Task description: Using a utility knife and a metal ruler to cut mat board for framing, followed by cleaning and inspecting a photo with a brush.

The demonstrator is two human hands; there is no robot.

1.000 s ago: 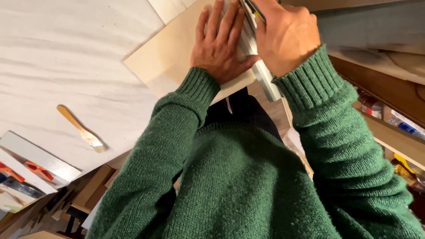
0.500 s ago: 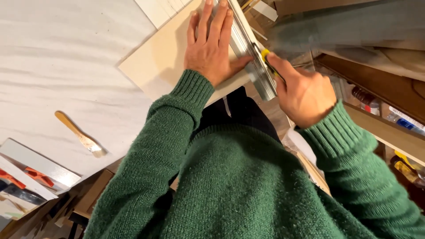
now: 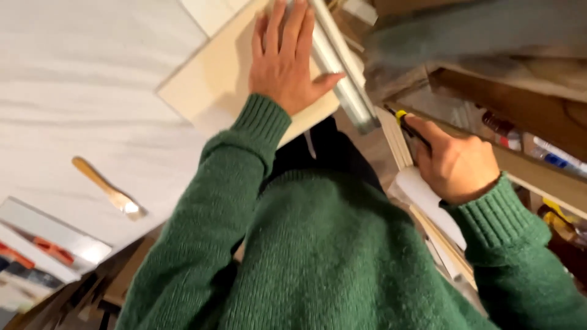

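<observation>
Left hand [image 3: 287, 61] flat, right hand [image 3: 455, 165] fisted.

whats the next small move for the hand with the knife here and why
Probably bring the right hand with its yellow-and-black utility knife back up to the metal straightedge: the left hand lies flat on the pale board beside it, while the knife sits clear of the board's edge.

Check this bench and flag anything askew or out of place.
Little stands out. The metal straightedge overhangs the near edge of the pale board under the left hand. A small brush lies alone on the white surface.
</observation>
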